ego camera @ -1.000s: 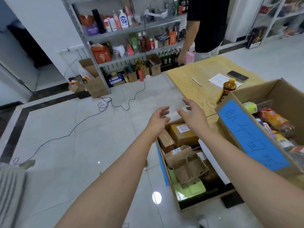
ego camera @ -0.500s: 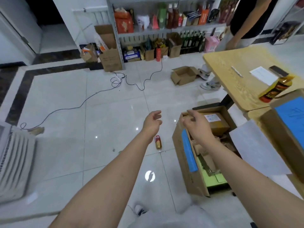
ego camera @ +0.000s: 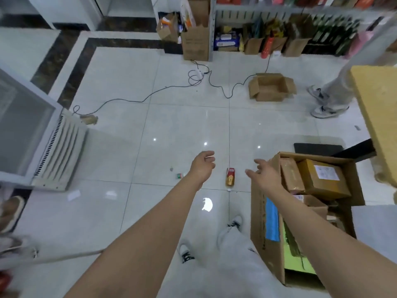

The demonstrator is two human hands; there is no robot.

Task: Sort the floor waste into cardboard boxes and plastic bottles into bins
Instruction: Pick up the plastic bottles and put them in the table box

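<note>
A small plastic bottle [ego camera: 230, 177] with a red cap end and amber body lies on the white tile floor, between my two hands. My left hand [ego camera: 203, 165] hovers just left of it, fingers loosely curled, holding nothing. My right hand [ego camera: 264, 175] reaches out just right of it, fingers spread and empty, above the near corner of a large cardboard bin [ego camera: 263, 229] with a blue label. That bin holds several cardboard boxes and green flattened card. An empty open cardboard box [ego camera: 271, 87] lies farther off on the floor.
A black cable [ego camera: 150, 96] snakes across the floor toward the shelving [ego camera: 279, 35]. A white appliance with a vent [ego camera: 58, 151] stands at left. Another person's legs [ego camera: 328, 97] are by the wooden table [ego camera: 380, 108] at right. Small scraps [ego camera: 180, 175] lie near my left hand.
The view has tilted down from the table and shelves to the floor. Both hands have lowered toward the bottle on the tiles, staying empty.
</note>
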